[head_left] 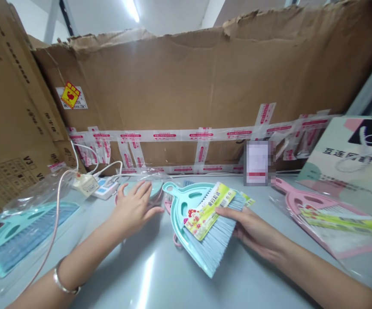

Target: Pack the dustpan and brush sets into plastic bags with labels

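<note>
My right hand [252, 229] grips a turquoise dustpan [178, 212] by its right side, thumb on top. A blue-bristled brush [216, 246] lies in the pan, with a yellow-green printed card [207, 212] across it. My left hand [134, 204] is open, its fingers spread over a turquoise-and-pink item [157, 189] in clear plastic; most of that item is hidden, and I cannot tell whether the fingers touch it. Bits of pink plastic [177, 241] show from beneath the held dustpan.
A bagged turquoise dustpan set [21, 231] lies left and a bagged pink one [318, 219] right. A cable [57, 214] crosses the left side near a power strip [105, 189]. Cardboard [173, 90] walls the back. A printed board [350, 159] leans at right.
</note>
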`<state>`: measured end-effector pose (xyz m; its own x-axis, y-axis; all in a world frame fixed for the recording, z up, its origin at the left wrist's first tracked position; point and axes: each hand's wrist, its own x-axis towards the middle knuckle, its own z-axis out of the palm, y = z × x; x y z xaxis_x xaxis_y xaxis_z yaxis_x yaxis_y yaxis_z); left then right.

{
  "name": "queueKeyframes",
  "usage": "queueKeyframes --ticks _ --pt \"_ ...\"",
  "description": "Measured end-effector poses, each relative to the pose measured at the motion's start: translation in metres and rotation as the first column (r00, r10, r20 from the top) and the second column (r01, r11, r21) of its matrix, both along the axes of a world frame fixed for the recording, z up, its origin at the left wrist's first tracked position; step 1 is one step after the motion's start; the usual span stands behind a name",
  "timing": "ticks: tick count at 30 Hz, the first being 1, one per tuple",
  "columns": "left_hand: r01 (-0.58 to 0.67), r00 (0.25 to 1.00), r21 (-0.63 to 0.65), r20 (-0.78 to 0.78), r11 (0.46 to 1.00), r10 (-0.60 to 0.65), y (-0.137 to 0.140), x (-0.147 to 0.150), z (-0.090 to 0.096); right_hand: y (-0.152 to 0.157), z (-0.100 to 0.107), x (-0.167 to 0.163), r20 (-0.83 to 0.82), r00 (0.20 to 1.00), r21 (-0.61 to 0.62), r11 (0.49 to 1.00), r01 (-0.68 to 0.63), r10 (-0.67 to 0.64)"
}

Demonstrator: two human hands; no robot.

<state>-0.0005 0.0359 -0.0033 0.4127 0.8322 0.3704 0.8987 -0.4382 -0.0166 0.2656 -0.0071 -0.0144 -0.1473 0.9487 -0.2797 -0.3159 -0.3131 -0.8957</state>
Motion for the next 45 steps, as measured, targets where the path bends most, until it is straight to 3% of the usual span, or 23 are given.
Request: queueKeyframes --ticks 3,10,14,20,27,34,37,39,41,42,43,45 --pt "0.01 0.998 0.001 0.057 1.0 -0.01 -0.005 0.005 0.004 -0.003 0.001 -0.004 -0.011 1.0 -0.018 0.999 -0.026 0.026" --pt "0.361 0.93 -0.009 0.076 0.932 -0.36 -0.014 0.01 0.002 -0.004 -0.002 -0.01 -0.166 0.984 -0.084 0.995 0.052 -0.065" --pt "0.413 0.903 -0.013 0.139 0.911 -0.407 -0.013 0.006 0.001 -0.003 -0.006 -0.012 -0.238 0.955 -0.14 0.979 0.146 -0.177" --pt "0.499 0.862 -0.074 0.14 0.863 -0.487 -0.022 0.012 0.003 -0.01 -0.009 -0.021 -0.203 0.971 -0.106 0.989 0.108 -0.127" --pt "0.549 0.835 -0.134 0.141 0.825 -0.532 -0.029 0.02 0.003 -0.01 -0.012 -0.022 -0.312 0.924 -0.103 0.975 0.199 -0.221" --pt "0.66 0.751 -0.164 0.141 0.733 -0.645 -0.034 0.026 0.002 -0.014 -0.013 -0.029 -0.304 0.921 -0.156 0.966 0.204 -0.244" --pt "0.579 0.801 -0.018 0.201 0.815 -0.564 -0.032 0.023 -0.002 -0.012 -0.012 -0.028 -0.327 0.896 -0.119 0.954 0.276 -0.3" --pt "0.402 0.828 0.065 0.399 0.913 -0.393 -0.029 0.023 -0.004 -0.011 -0.01 -0.027 -0.337 0.884 -0.096 0.946 0.31 -0.324" --pt "0.242 0.729 -0.062 0.67 0.968 -0.139 -0.027 0.027 -0.006 -0.011 -0.008 -0.027 -0.337 0.879 -0.091 0.941 0.326 -0.337" --pt "0.229 0.642 -0.204 0.766 0.952 0.01 -0.027 0.03 -0.006 -0.012 -0.008 -0.028 -0.337 0.878 -0.09 0.94 0.33 -0.34" --pt "0.274 0.551 -0.347 0.821 0.897 0.15 -0.027 0.034 -0.006 -0.013 -0.008 -0.03 -0.337 0.878 -0.088 0.94 0.329 -0.339" --pt "0.456 0.415 -0.511 0.847 0.729 0.334 -0.029 0.042 -0.007 -0.017 -0.01 -0.034 -0.332 0.887 -0.084 0.947 0.311 -0.321"
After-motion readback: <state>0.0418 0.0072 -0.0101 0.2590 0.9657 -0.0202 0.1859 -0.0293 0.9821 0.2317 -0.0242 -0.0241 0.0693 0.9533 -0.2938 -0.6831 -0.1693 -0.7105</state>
